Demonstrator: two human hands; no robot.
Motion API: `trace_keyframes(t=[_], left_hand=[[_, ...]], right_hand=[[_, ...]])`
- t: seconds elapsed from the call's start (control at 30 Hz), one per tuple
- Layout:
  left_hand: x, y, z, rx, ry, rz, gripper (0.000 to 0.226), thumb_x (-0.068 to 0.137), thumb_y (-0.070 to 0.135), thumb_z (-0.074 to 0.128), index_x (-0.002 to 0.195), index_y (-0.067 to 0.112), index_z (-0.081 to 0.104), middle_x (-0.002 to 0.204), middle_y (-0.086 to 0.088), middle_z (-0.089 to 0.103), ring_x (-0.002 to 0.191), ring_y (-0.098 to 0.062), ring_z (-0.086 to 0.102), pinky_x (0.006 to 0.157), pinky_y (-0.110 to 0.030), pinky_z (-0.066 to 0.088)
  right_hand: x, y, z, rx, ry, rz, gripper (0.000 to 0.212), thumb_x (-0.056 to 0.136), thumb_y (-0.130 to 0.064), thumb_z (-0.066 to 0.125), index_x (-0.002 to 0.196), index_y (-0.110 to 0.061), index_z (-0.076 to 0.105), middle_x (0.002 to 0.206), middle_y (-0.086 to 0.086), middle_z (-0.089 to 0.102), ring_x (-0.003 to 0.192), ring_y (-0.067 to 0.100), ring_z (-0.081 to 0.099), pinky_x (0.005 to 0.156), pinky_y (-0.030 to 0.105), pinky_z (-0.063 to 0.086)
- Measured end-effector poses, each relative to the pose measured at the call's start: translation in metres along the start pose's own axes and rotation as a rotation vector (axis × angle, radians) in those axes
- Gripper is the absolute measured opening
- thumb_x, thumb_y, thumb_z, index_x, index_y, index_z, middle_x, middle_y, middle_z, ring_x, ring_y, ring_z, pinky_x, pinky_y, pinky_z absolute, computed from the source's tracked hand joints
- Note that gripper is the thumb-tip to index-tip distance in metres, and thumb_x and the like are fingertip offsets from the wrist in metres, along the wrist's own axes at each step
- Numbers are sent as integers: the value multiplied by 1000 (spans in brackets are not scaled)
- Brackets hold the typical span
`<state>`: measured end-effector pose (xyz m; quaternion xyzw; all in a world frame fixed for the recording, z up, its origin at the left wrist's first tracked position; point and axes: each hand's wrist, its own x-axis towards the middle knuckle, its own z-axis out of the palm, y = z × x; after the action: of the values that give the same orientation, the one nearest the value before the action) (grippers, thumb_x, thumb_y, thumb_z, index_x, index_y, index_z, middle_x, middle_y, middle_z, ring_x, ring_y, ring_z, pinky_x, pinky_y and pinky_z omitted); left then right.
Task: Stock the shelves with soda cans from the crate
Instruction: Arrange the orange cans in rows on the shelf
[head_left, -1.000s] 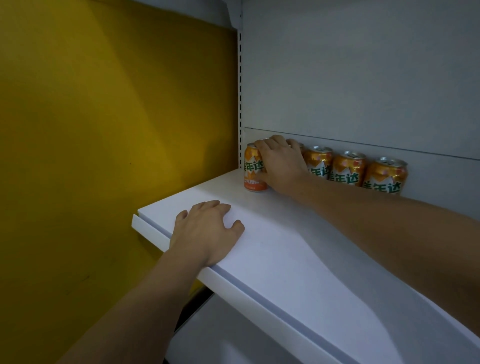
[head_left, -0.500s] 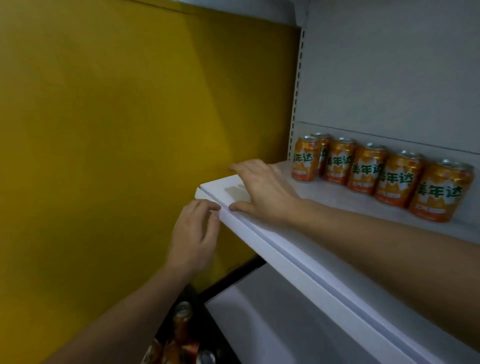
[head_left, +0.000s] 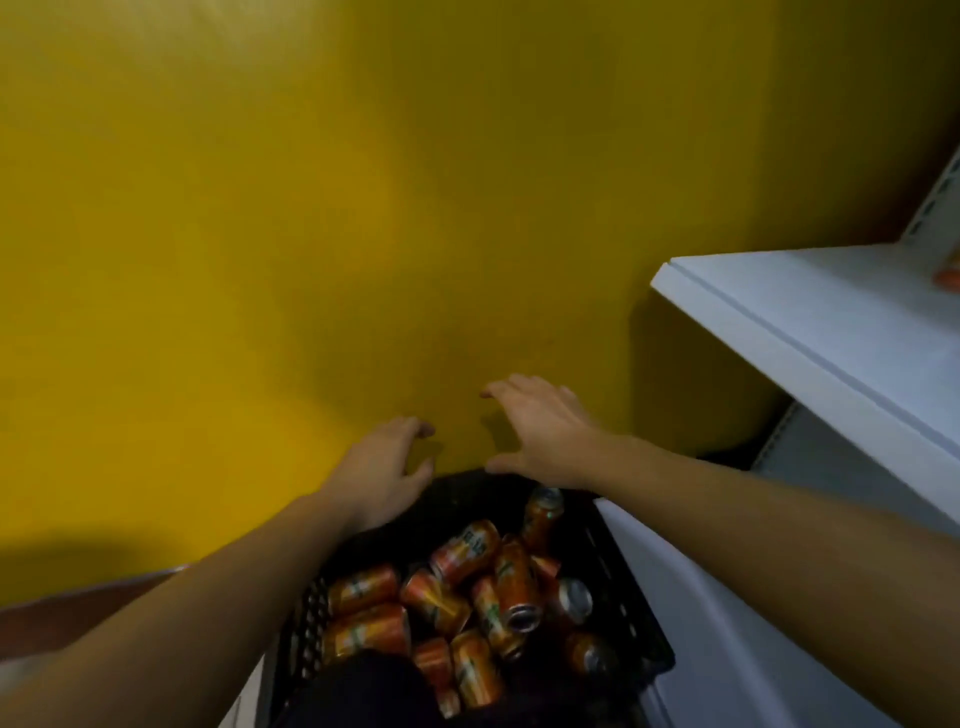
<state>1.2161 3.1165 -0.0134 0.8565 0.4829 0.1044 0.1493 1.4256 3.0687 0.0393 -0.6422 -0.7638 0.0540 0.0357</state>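
fingers (head_left: 506, 391) above cans (head_left: 470, 597), empty

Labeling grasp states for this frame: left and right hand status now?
Left hand: open, holding nothing, above the far end of the black crate.
Right hand: open, fingers spread, holding nothing, above the crate's far rim.

Mustard-yellow wall (head_left: 311, 234) fills view; lighting dim, warm.

A black plastic crate (head_left: 631, 587) with slotted walls sits low beside a white shelf (head_left: 810, 332). Orange soda cans (head_left: 467, 603) lie jumbled inside it, most on their sides.
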Motion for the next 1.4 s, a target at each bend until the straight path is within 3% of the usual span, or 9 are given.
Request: trace_keyframes(t=[0.2, 0.4, 0.6, 0.8, 0.9, 1.03, 1.2, 1.33, 1.4], left_hand=[[-25, -56, 44, 3, -193, -45, 43, 95, 36, 59, 134, 22, 47, 131, -2, 52, 121, -23, 51, 99, -37, 45], [-31, -101, 107, 59, -480, -62, 68, 90, 42, 63, 148, 18, 37, 142, -7, 48, 130, -27, 48, 105, -37, 42], [-54, -141, 174, 41, -693, -129, 84, 81, 48, 71, 151, 33, 26, 151, 0, 40, 137, -25, 42, 115, -43, 34], [-52, -160, 207, 13, -699, -207, 90, 78, 45, 72, 153, 31, 24, 158, -2, 28, 142, -27, 35, 116, -47, 33], [-55, -164, 216, -7, -678, -236, 95, 74, 57, 68, 153, 35, 20, 160, 0, 21, 145, -29, 27, 117, -50, 31], [-60, -163, 218, 0, -628, -248, 89, 82, 56, 67, 155, 32, 22, 161, -1, 20, 145, -27, 27, 119, -47, 29], [-60, -158, 195, 46, -635, -160, 89, 87, 50, 66, 157, 25, 17, 162, -3, 18, 143, -27, 35, 118, -43, 31], [-56, -148, 157, -44, -441, -152, 84, 85, 53, 67, 152, 20, 28, 144, 0, 36, 131, -21, 44, 112, -37, 38], [-50, -136, 134, -107, -329, -139, 73, 85, 52, 68, 143, 19, 39, 129, 1, 43, 120, -18, 50, 104, -34, 42]], right_hand=[[13, -28, 101, 114, -169, -53, 80, 86, -52, 70, 149, -23, 31, 143, 1, 38, 132, 27, 41, 103, 48, 42], [34, -41, 183, 137, -299, -76, 83, 85, -49, 71, 151, -23, 29, 147, 2, 36, 132, 28, 40, 104, 44, 41], [42, -61, 264, 177, -440, -172, 76, 80, -42, 75, 143, -20, 40, 141, 7, 44, 128, 28, 45, 102, 42, 43], [29, -86, 326, 303, -628, 52, 99, 79, -33, 79, 155, -25, 17, 154, 7, 35, 139, 33, 37, 115, 50, 33], [28, -87, 348, 266, -680, 107, 86, 80, -35, 77, 152, -29, 30, 156, 6, 34, 142, 34, 31, 116, 54, 28], [26, -92, 355, 71, -694, -11, 71, 78, -40, 76, 140, -24, 47, 146, 7, 43, 142, 36, 19, 114, 63, 14], [24, -92, 321, -25, -647, -123, 73, 86, -34, 71, 146, -11, 38, 149, 14, 38, 142, 34, 23, 116, 61, 11], [19, -86, 287, 183, -557, -8, 95, 81, -24, 77, 155, -16, 16, 156, 11, 21, 139, 34, 32, 116, 49, 31], [20, -76, 268, 229, -456, 16, 83, 83, -30, 74, 149, -17, 24, 149, 10, 24, 131, 34, 42, 105, 46, 44]])
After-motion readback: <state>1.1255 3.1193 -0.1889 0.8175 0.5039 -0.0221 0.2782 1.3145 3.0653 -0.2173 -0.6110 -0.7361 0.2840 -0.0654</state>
